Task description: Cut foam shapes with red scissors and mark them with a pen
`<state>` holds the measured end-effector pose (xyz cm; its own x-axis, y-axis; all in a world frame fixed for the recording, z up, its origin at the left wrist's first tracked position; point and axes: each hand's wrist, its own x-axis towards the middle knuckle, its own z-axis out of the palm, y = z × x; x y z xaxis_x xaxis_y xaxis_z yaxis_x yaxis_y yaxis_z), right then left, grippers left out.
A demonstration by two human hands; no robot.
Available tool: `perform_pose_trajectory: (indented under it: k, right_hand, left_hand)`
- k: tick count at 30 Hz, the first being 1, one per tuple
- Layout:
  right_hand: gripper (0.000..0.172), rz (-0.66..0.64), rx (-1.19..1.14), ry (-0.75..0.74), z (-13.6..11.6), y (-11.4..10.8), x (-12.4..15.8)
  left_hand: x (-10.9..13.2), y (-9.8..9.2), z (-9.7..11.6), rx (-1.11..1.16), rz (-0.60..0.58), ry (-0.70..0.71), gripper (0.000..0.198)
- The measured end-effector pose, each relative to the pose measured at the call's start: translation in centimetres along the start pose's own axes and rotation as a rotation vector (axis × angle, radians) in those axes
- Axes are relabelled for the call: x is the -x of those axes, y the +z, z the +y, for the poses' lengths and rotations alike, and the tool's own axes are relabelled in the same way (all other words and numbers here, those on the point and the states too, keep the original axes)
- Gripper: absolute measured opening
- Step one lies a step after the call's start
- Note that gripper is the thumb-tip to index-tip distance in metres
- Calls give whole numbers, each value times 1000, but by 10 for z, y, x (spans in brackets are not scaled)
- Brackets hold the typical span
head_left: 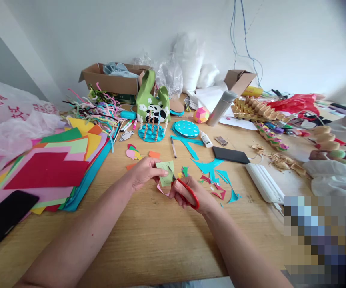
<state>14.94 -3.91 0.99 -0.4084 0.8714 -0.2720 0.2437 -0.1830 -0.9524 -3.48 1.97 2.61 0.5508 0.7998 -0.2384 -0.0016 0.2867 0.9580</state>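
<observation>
Light green piece (165, 181) at the centre of the frame, held up above the table (149, 244). Left hand (145, 173) closed in a pinch on its left edge, thumb on top, fingers curled beneath. Right hand (192, 194) wrapped round the red-handled scissors (196, 200), blades angled up and left across the piece. Cutting looks to be at an early stage: dark drawn lines show on the green, and the piece keeps a roughly four-sided outline, so most of the trimming seems left. Finished-looking work nearby: small rounded coloured shapes (131, 154) just left of centre, patterned blue discs (186, 129) above centre. Blue scraps (211, 166) and red scraps (217, 191) lie right of the hands; the coloured sheets (47, 170) at the left look largely uncut. Hard to make out: the blade tips are thin and dark against the drawn lines, so how deep any cut runs is perhaps unreadable from here. Left fingertips are hidden under the piece; right fingers partly cover the handles. Lower right corner is pixelated, its contents lost; the black phone (7, 218) is cut off at the left edge.
</observation>
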Motion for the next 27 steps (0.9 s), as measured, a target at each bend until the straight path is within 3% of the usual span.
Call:
perform_pose_trajectory:
  k: [16, 23, 27]
  right_hand:
    - [66, 23, 4, 13, 1, 0, 0]
    - [61, 20, 11, 4, 0, 0, 0]
    - [58, -4, 24, 3, -1, -1, 0]
  left_hand:
    - [-2, -1, -3, 14, -11, 10, 23]
    - [-2, 3, -5, 45, 61, 1, 20]
    - [-3, -1, -5, 137, 164, 12, 23]
